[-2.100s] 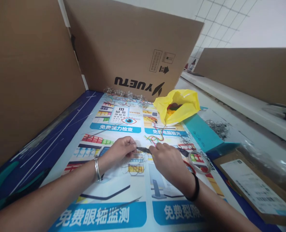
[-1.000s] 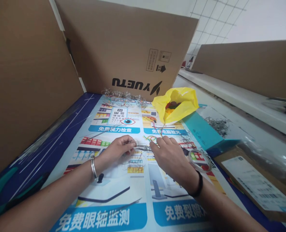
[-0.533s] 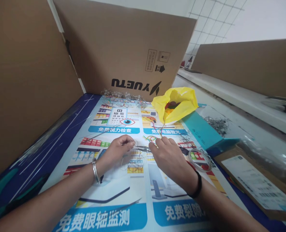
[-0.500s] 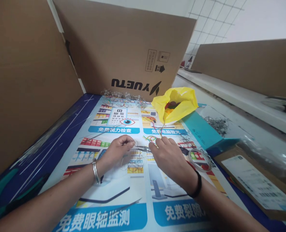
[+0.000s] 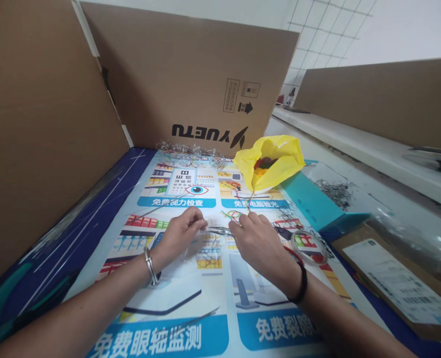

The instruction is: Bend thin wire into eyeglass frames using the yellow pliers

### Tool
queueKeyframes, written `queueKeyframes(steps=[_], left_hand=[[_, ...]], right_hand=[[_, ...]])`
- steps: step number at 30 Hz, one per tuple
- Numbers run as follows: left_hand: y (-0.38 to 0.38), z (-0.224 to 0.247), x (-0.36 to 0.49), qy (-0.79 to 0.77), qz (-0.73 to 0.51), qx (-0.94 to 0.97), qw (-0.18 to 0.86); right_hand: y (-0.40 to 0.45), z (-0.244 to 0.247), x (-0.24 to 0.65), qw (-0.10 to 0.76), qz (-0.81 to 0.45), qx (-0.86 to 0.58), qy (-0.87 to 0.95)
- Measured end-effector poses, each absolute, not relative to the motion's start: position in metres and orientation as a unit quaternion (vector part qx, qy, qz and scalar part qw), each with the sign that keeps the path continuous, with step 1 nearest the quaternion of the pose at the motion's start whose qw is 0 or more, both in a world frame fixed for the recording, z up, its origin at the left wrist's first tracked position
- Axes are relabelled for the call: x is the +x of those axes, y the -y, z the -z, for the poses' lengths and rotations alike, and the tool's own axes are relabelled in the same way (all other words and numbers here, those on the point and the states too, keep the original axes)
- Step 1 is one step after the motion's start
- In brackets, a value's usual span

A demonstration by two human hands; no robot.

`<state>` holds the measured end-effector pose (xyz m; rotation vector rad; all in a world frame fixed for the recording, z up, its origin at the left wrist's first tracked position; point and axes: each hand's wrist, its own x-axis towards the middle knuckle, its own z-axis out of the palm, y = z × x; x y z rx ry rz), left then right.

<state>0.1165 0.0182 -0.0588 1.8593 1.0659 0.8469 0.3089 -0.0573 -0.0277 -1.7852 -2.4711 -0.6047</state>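
My right hand (image 5: 259, 243) is wrapped round a pair of pliers (image 5: 220, 230), whose metal jaws point left toward my other hand. A red handle (image 5: 294, 252) shows past the wrist. Thumb and forefinger of my left hand (image 5: 186, 229) are pinched on a thin wire (image 5: 206, 224) just off the jaw tips. Fine loops of wire hang below the jaws; whether the jaws grip them is too small to tell. Coloured wires (image 5: 232, 216) in green, yellow and red lie just beyond my right knuckles.
A yellow bag (image 5: 280, 171) with colourful contents sits behind. Tangled wire (image 5: 190, 151) lies along the cardboard box (image 5: 190, 74). A clear round spool (image 5: 309, 247), a blue box flap (image 5: 313, 204) and a labelled parcel (image 5: 392, 278) are at right. Teal-handled pliers (image 5: 9, 291) rest at left.
Both hands stay nearly in place, the pliers still pointing at the left fingertips. The view has shifted very slightly.
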Motion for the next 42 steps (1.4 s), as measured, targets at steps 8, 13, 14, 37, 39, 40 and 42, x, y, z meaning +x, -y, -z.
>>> queueKeyframes(steps=[8,13,14,37,39,40,42], left_hand=[[-0.023,0.061,0.114,-0.358,-0.326,0.794,0.367],[-0.028,0.064,0.113,-0.317,-0.35,0.834,0.286],[-0.029,0.066,0.113,-0.313,-0.34,0.841,0.283],[-0.033,0.078,0.114,-0.376,-0.261,0.865,0.205],[-0.032,0.078,0.115,-0.375,-0.258,0.87,0.189],[-0.032,0.078,0.115,-0.373,-0.255,0.874,0.181],[-0.032,0.078,0.115,-0.369,-0.247,0.881,0.163]], right_hand=[[0.053,0.033,0.312,0.01,0.2,-0.566,0.799],[0.047,0.042,0.316,0.011,0.189,-0.567,0.801],[0.046,0.044,0.317,0.011,0.185,-0.568,0.802],[0.043,0.047,0.314,0.023,0.126,-0.591,0.796],[0.043,0.049,0.313,0.021,0.125,-0.592,0.796],[0.043,0.05,0.313,0.021,0.125,-0.591,0.797],[0.042,0.053,0.314,0.021,0.122,-0.587,0.8]])
